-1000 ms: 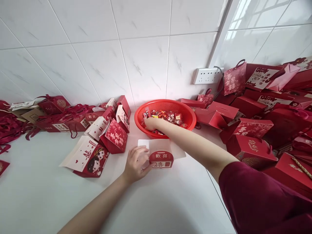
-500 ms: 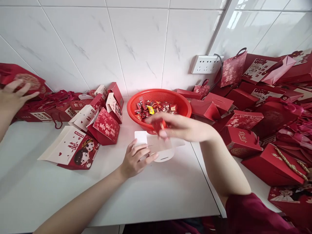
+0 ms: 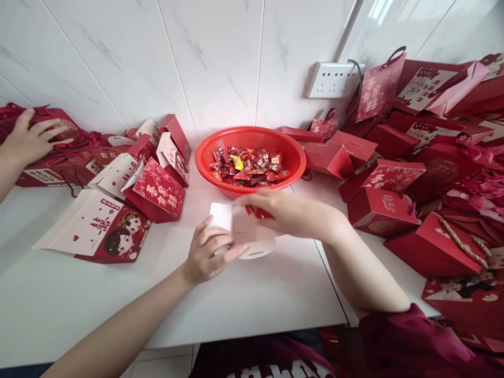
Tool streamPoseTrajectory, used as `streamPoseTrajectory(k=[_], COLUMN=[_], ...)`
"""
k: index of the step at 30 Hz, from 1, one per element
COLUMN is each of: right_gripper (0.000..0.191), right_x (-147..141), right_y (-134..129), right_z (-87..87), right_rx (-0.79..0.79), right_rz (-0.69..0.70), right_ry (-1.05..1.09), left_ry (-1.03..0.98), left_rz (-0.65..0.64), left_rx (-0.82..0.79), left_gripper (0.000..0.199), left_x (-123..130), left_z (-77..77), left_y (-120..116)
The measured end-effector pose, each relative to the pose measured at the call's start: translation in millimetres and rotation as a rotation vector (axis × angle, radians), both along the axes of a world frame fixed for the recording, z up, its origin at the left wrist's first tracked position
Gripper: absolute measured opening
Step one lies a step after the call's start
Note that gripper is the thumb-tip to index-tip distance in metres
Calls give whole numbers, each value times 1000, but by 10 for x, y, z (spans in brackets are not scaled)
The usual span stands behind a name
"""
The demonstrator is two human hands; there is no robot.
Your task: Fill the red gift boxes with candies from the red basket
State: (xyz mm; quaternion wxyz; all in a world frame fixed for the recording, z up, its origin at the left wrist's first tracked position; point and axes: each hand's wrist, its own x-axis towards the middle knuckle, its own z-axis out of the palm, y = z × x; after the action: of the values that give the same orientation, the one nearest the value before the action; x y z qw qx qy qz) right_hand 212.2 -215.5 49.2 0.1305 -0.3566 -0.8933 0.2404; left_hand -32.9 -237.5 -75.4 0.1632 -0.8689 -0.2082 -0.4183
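Note:
My left hand (image 3: 210, 253) is closed around the near left side of an open candy box (image 3: 221, 217), whose white flaps stand out on the table. Right above the box's opening, my right hand (image 3: 293, 211) has its fingers curled over red-wrapped candies (image 3: 258, 212). How many candies it holds is hidden by the fingers. Just behind the box, a red plastic basket (image 3: 200, 157) holds many wrapped candies (image 3: 255, 170), mostly red with one yellow among them.
Red and white gift boxes (image 3: 157, 190) stand to the left, one with an open top (image 3: 90, 223). A large pile of red boxes (image 3: 388, 210) covers the right side. Another person's hand (image 3: 33, 139) rests on boxes at far left. A power strip (image 3: 333, 81) hangs on the tiled wall.
My right hand has come down from the basket's front edge to the box with the candies. The left hand keeps its hold. The other person's hand has lowered its red box onto the pile.

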Motion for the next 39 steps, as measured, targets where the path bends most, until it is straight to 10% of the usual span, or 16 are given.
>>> streamPoseTrajectory(k=[11, 20, 32, 39], right_gripper=[28, 25, 28, 29], right_x=[313, 800, -148, -23], right_y=[-153, -86, 1507, 1655], right_z=[138, 350, -153, -351], right_rx=[110, 257, -6, -115], right_rz=[-81, -438, -312, -246], right_ry=[5, -68, -411, -331], left_ry=[218, -36, 0, 24], left_rz=[-93, -80, 73, 92], left_rx=[229, -324, -464, -432], left_gripper=[27, 41, 24, 25], left_x=[-27, -103, -7, -22], left_z=[164, 103, -77, -92], left_y=[-220, 11, 154, 189])
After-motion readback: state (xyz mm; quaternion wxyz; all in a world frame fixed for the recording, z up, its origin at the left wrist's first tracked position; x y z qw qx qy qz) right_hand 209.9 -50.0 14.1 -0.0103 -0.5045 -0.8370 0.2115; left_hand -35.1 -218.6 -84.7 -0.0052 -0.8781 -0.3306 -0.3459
